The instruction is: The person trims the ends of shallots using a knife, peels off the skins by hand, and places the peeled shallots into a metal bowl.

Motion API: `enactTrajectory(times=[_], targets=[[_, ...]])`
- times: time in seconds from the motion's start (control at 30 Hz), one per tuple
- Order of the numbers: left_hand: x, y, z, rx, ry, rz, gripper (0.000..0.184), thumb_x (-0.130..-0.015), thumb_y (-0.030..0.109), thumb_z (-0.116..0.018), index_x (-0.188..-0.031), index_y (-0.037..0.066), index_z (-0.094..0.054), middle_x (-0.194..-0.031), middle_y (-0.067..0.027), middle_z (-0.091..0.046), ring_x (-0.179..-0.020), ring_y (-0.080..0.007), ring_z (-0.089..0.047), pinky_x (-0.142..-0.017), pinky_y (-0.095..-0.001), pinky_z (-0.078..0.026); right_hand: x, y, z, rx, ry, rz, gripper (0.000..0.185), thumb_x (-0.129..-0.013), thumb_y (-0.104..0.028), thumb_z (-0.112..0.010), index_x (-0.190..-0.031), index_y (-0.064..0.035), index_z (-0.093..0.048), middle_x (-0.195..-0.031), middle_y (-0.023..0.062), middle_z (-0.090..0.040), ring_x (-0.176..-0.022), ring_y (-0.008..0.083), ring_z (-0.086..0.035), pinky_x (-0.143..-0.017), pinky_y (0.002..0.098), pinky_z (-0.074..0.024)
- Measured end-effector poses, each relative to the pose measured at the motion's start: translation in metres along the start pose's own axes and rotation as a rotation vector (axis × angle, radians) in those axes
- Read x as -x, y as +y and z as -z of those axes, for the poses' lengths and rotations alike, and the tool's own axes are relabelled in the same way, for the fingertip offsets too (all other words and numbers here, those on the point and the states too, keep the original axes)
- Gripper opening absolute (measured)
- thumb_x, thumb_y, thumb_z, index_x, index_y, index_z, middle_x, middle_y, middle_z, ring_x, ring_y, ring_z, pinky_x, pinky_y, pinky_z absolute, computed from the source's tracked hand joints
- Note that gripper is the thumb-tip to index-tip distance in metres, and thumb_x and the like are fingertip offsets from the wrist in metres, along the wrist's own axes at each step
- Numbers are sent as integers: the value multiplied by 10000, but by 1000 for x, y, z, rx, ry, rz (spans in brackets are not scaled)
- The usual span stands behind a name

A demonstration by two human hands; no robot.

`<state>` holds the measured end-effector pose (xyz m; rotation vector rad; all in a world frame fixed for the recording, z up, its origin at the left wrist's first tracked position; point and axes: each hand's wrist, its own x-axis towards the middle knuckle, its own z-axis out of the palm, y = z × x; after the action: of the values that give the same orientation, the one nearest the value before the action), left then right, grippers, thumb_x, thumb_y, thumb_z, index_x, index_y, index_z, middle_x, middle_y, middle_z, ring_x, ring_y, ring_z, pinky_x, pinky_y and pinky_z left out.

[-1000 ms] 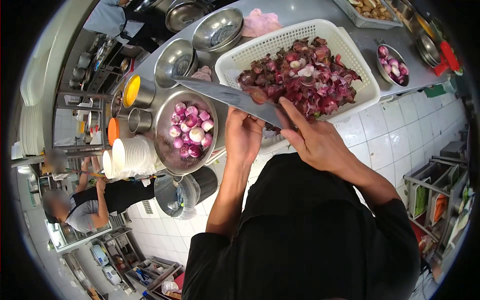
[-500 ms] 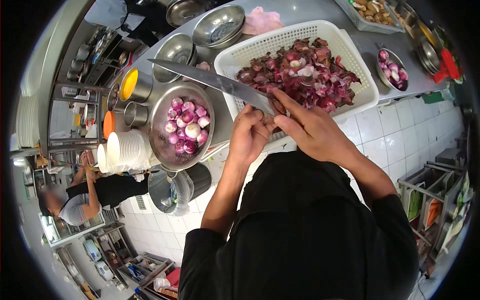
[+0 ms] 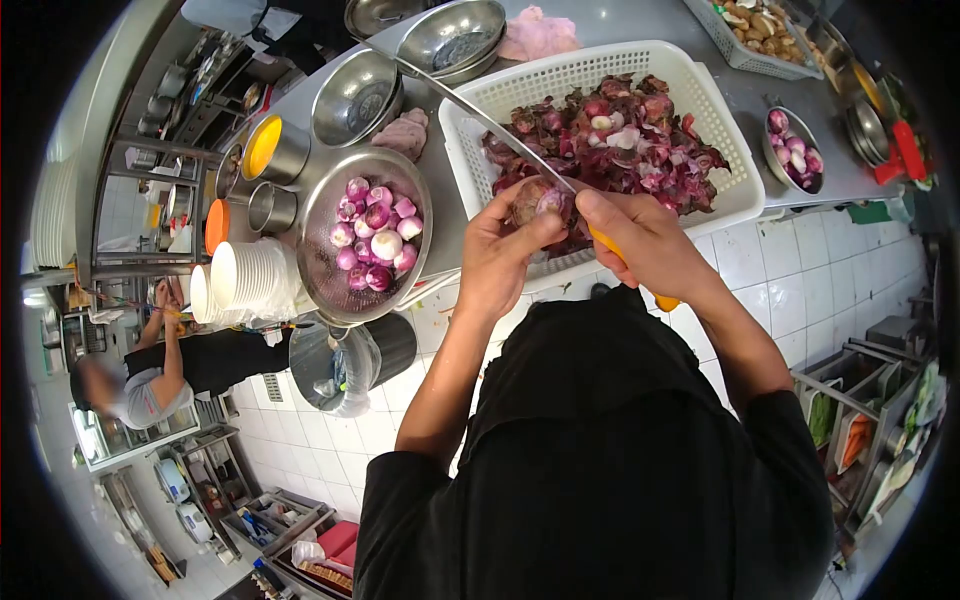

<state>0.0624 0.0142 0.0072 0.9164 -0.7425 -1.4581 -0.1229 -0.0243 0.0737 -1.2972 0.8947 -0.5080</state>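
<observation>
My left hand holds a red onion that still has brown-purple skin on it. Closed around the yellow handle of a long knife is my right hand, its thumb beside the onion. The blade points up and left, with its edge side close to the onion. Beneath both hands lies a white perforated basket, holding onions and loose purple skins. Left of it, a steel colander holds peeled onions.
Steel bowls and a pink cloth lie behind. A small bowl of onions stands at right. Stacked white bowls and a bin are at left, near another person.
The knife has turned from lying flat across my hands to pointing up and left edge-on, and its yellow handle now shows. The onion has come into view between my hands.
</observation>
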Motion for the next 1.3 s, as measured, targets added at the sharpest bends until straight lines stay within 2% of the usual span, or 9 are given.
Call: enactTrajectory(times=[0.1,0.4,0.5,0.6,0.7,0.8,1.0,1.1,1.3], targets=[[-1,0,7,102,-2,9,459,-879,-55,-644,-1322,-32,-526,-1189,-138,-637,-1029,-233,-656,-871,-388,-571,-3,5,6,21,-32,21,517,-1016,-493,-442,-1154,-40,-650,-551,-28,-428,-452,64,-389,-412,250,-321],[4,16,19,313,-102,23,436,-933,-8,-578,-1360,-9,-493,-1269,-129,-599,-1158,-268,-603,-1030,-477,-491,-15,13,18,28,139,-119,526,-1019,-474,-449,-1314,-64,-592,-546,-20,-431,-442,79,-402,-416,260,-331],[1,16,21,375,-78,53,418,-958,37,-563,-1366,5,-481,-1273,-118,-598,-1174,-259,-595,-1055,-464,-470,-16,20,25,-3,144,-84,571,-1002,-524,-458,-1120,12,-611,-539,-2,-446,-413,73,-418,-409,245,-352],[-2,17,20,333,-34,80,387,-970,46,-550,-1349,7,-486,-1267,-120,-602,-1166,-250,-602,-1041,-455,-482,-7,10,17,59,227,22,551,-1026,-441,-451,-1449,-88,-469,-562,-16,-434,-445,72,-409,-424,258,-349],[-7,15,20,269,-28,70,356,-978,52,-540,-1329,7,-496,-1255,-121,-610,-1153,-245,-610,-1028,-450,-490,-7,8,19,27,161,70,576,-1024,-483,-429,-1337,-15,-551,-557,-1,-451,-434,85,-422,-420,260,-363],[-8,17,13,228,-1,61,347,-979,51,-539,-1321,7,-500,-1240,-123,-618,-1132,-239,-622,-1015,-442,-498,-13,11,30,53,128,-109,605,-1018,-540,-395,-1095,20,-611,-550,23,-480,-429,96,-445,-406,262,-367],[-12,11,12,244,23,97,391,-966,34,-546,-1349,5,-474,-1236,-120,-618,-1086,-225,-638,-973,-424,-512,-10,9,40,-223,-88,-156,680,-994,-615,-380,-685,-30,-539,-529,65,-502,-384,122,-448,-369,268,-354],[-13,9,14,273,-22,105,422,-959,29,-550,-1371,1,-460,-1244,-120,-610,-1088,-219,-633,-965,-421,-513,-12,15,38,-370,-298,-139,718,-985,-633,-378,-597,-42,-506,-508,70,-487,-363,128,-431,-362,270,-356],[-8,18,4,319,-60,111,458,-946,25,-566,-1390,-6,-458,-1259,-117,-594,-1125,-215,-614,-983,-406,-509,-13,14,25,-330,-210,-110,710,-974,-637,-407,-590,-46,-498,-500,64,-479,-364,120,-430,-361,271,-367]])
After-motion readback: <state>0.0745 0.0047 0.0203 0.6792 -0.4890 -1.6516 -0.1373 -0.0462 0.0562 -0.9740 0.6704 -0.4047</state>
